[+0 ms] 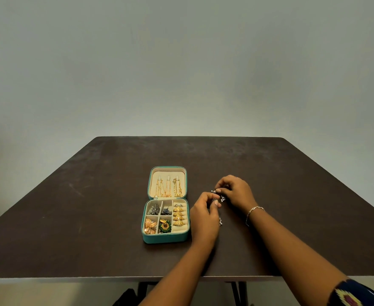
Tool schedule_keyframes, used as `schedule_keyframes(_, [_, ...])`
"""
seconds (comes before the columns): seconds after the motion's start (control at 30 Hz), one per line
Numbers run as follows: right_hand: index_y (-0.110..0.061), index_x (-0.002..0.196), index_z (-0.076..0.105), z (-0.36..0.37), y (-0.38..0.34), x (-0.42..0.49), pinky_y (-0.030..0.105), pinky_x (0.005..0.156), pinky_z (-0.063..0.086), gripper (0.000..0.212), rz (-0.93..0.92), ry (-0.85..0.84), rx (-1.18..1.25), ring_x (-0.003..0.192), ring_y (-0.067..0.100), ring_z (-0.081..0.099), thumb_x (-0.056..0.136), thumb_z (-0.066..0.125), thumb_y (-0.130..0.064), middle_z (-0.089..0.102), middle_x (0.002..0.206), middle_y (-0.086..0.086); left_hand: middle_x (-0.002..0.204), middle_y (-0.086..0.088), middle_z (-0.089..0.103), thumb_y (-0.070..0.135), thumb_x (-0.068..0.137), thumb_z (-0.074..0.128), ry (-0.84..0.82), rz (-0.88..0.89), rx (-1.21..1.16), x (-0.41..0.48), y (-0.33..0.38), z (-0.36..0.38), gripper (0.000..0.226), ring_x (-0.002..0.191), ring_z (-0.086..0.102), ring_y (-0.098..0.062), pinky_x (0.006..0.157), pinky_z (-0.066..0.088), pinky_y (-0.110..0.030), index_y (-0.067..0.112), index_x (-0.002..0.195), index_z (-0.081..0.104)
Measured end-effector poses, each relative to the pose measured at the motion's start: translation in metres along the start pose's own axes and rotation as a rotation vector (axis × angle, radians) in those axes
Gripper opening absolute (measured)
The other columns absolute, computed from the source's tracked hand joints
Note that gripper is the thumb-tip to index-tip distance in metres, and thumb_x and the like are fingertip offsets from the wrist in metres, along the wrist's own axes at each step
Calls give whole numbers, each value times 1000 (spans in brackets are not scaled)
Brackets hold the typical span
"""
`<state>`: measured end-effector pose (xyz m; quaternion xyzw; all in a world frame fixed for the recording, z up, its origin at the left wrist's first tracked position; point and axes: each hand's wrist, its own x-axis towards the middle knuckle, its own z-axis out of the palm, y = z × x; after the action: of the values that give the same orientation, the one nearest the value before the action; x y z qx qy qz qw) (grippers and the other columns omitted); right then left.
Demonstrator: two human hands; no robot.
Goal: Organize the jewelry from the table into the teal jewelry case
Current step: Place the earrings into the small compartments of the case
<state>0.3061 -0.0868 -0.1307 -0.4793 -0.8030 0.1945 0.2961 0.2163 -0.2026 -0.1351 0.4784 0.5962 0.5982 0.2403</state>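
Two hands are at work in the head view; the left hand (203,214) and the right hand (235,193) are each pinched on a silver beaded piece (218,195), held between them just right of the open teal case (166,238); a strand of beads (220,221) shows beside the left hand, and whether it belongs to the piece cannot be told. The piece is best gathered up so nothing snags, then carried left and lowered into a compartment with room.

Teal jewelry case (165,238), cream lining; dark brown table (93,195).
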Motion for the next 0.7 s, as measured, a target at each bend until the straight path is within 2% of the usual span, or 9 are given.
schedule_keyframes(0.1, [-27, 66, 60, -3, -3, -8, 26, 69, 45, 20, 38, 37, 157, 76, 14, 61, 76, 69, -12, 66, 78, -3, 73, 8, 60, 2, 90, 49, -8, -6, 9, 0, 0, 0, 19, 63, 56, 6, 53, 41, -7, 18, 89, 59])
schedule_keyframes(0.23, [-12, 72, 63, -9, -3, -26, 24, 66, 50, 12, 84, 105, 386, 69, 14, 62, 81, 63, -4, 66, 72, 2, 74, 7, 61, 1, 89, 50, -5, -1, 19, -1, -1, -1, 19, 67, 56, -2, 57, 40, -6, 19, 87, 59])
schedule_keyframes(0.37, [-6, 74, 61, -17, -1, -50, 26, 62, 50, 11, 136, 146, 603, 67, 15, 63, 84, 60, -1, 66, 71, 8, 72, 8, 60, 2, 89, 50, -7, -5, 18, 0, -3, -1, 17, 64, 54, -1, 54, 39, -7, 17, 89, 60])
schedule_keyframes(0.43, [-7, 73, 61, -22, -1, -59, 27, 63, 50, 14, 135, 135, 626, 66, 14, 63, 84, 59, 1, 67, 72, 10, 72, 7, 60, 2, 89, 51, -20, -9, 12, 1, -4, -2, 17, 61, 52, -1, 56, 40, -13, 16, 89, 60])
schedule_keyframes(0.5, [-7, 73, 62, -29, -5, -65, 21, 59, 47, 14, 132, 117, 635, 62, 11, 60, 83, 59, 2, 66, 69, 7, 72, 7, 61, 2, 89, 52, -34, -14, -5, 0, -2, -2, 17, 63, 54, -2, 59, 42, -18, 16, 88, 61])
schedule_keyframes(0.63, [-1, 82, 66, -53, -14, -68, 11, 57, 46, 6, 118, 178, 621, 61, -2, 63, 83, 60, 0, 67, 71, 4, 76, 4, 64, 2, 86, 56, -61, -20, -48, -3, 1, -4, 19, 77, 61, -8, 67, 45, -19, 20, 85, 62])
schedule_keyframes(0.7, [3, 88, 66, -66, -19, -70, 8, 57, 46, 9, 92, 156, 584, 63, -5, 64, 84, 58, 2, 67, 74, 4, 81, 0, 67, 3, 86, 57, -74, -24, -64, -3, 3, -6, 21, 82, 63, -12, 72, 48, -22, 23, 84, 63])
